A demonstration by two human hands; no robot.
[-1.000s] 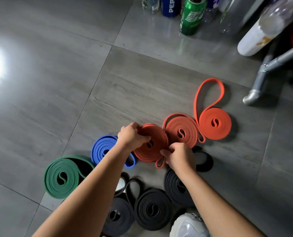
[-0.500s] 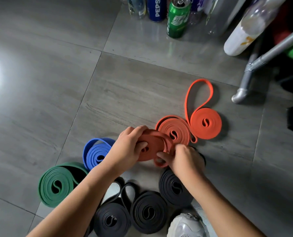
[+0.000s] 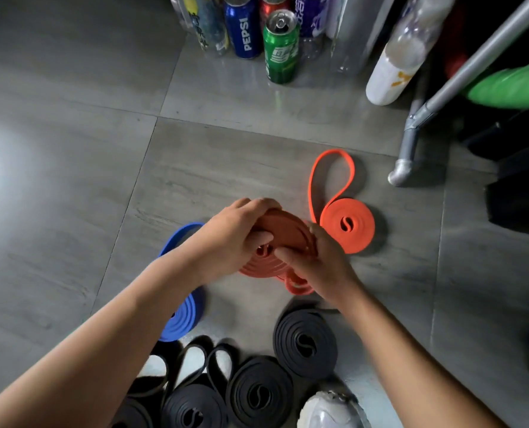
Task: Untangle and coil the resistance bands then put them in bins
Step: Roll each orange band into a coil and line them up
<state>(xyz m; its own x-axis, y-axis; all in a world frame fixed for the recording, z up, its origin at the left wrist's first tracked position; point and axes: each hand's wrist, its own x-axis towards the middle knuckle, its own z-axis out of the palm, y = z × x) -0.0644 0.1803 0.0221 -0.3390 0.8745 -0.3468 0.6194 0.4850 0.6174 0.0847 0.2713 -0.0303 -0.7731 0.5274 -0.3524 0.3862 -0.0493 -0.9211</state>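
Band coil (image 3: 287, 234), rust-orange, sits btwn both hands just above the grey tile floor (image 3: 102, 180), tilted w/ its far edge raised. The left hand (image 3: 235, 239) grips its far-left rim, fingers curled over the top. The right hand (image 3: 315, 267) grips the near-right rim, fingers reaching in toward the centre. More rust-orange turns (image 3: 258, 267) fan out flat below the left hand, and a short loose loop (image 3: 297, 287) pokes out under the right wrist. Can't tell if these belong to the same band or a second one.

Just right of the hands, not touching them, a bright orange coil (image 3: 348, 225) lies flat w/ an uncoiled loop running off toward the far side. A blue coil (image 3: 181, 319) lies to the left, mostly hidden by the left forearm. Near side: three black coils (image 3: 304, 341) flat on the floor, plus loose black loops (image 3: 195, 359) at lower left. White shoe (image 3: 331, 410) at the bottom edge.

Far side: blue can (image 3: 244, 29) reads "PEPSI" in white, set vertically. Green can (image 3: 280, 47) just beside it, top opened, white logo w/ characters too small to read. Red can (image 3: 272, 3) and purple-label bottle (image 3: 311, 17) behind, writing not legible. White bottle (image 3: 391, 75) leans at right, yellow mark on it, beside a grey metal tube leg (image 3: 409, 143).
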